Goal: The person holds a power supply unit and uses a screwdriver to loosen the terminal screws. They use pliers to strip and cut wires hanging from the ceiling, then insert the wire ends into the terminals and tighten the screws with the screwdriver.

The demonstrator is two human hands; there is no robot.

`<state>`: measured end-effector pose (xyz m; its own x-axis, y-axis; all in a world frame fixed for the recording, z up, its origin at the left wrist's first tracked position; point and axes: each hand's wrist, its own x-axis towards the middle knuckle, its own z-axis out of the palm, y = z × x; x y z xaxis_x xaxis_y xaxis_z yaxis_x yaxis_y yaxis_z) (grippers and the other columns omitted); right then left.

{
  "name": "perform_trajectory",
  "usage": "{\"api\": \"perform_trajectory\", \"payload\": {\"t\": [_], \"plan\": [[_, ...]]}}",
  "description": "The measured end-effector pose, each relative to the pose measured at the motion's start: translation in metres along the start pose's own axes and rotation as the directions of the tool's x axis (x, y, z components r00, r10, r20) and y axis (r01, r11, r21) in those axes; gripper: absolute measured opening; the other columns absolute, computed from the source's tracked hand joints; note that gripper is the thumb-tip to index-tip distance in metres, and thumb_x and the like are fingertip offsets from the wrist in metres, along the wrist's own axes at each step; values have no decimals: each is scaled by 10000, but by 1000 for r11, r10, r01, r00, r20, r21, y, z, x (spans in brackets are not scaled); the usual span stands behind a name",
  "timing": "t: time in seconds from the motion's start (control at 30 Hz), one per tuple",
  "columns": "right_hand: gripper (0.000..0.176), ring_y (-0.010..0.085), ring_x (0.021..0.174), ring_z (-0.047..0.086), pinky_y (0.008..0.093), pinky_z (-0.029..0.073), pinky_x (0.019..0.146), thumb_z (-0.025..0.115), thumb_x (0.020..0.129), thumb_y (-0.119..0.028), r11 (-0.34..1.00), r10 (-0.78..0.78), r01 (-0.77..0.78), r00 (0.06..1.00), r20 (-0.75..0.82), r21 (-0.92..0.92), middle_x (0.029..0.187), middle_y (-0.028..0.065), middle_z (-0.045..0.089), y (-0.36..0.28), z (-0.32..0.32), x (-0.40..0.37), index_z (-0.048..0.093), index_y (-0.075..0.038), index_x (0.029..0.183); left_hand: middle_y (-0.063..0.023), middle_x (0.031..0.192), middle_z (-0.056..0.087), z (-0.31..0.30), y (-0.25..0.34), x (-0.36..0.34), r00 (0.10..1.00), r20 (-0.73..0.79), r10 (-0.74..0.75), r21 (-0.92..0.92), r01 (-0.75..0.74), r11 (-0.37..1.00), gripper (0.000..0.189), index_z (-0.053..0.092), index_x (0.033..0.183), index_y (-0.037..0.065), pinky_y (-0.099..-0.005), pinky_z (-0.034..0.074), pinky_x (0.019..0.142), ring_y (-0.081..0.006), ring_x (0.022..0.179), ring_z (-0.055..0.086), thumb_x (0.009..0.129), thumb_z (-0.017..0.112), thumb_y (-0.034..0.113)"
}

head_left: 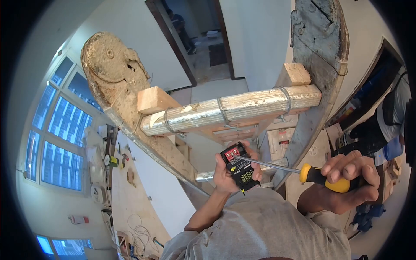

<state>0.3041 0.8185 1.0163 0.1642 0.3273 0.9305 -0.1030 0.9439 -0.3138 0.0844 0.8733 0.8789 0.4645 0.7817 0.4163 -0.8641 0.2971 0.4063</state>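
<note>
My left hand [226, 183] is closed around a small black electrical box [243, 170] with a red terminal end and a panel of vent holes, thumb along one side and fingers along the other. In my right hand [336, 197] is a screwdriver [306, 173] with a yellow and black handle, its fingers wrapped round the grip. The long metal shaft points left, and its tip overlaps the red terminal end of the box in this view. Both hands are in front of my chest, below the top rung [242, 106] of a worn metal ladder.
The ladder's hinged ends [110, 56] rise left and right, with wooden blocks [157, 99] wired to the rung. A white panel [151, 182] and loose cable [138, 227] lie to the left. At right is another person [390, 117]; a further person [182, 30] is beyond the doorway.
</note>
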Motion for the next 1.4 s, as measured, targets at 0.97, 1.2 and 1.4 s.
{"api": "perform_trajectory", "payload": {"t": [0.97, 1.2, 1.4], "plan": [[450, 133, 547, 660, 237, 522, 513, 705, 972, -419, 726, 535, -476, 844, -28, -496, 937, 230, 697, -33, -63, -80, 690, -4, 1145, -229, 1012, 559, -22, 10, 11, 986, 76, 147, 309, -164, 937, 783, 430, 1254, 31, -496, 519, 800, -313, 864, 622, 978, 371, 761], [440, 140, 553, 663, 235, 519, 508, 727, 955, -413, 730, 525, -476, 850, -43, -490, 924, 230, 701, -37, -55, -80, 701, -1, 1108, -206, 1009, 565, -19, 5, 19, 983, 112, 143, 294, -171, 941, 776, 436, 1231, 35, -484, 517, 814, -292, 876, 624, 984, 337, 764], [441, 149, 572, 672, 244, 523, 512, 741, 945, -404, 722, 537, -492, 842, -54, -486, 929, 223, 705, -33, -53, -82, 702, 8, 1097, -209, 1014, 572, -15, 8, 18, 985, 92, 145, 331, -168, 929, 767, 439, 1220, 31, -468, 523, 813, -291, 886, 630, 986, 353, 756]]}}
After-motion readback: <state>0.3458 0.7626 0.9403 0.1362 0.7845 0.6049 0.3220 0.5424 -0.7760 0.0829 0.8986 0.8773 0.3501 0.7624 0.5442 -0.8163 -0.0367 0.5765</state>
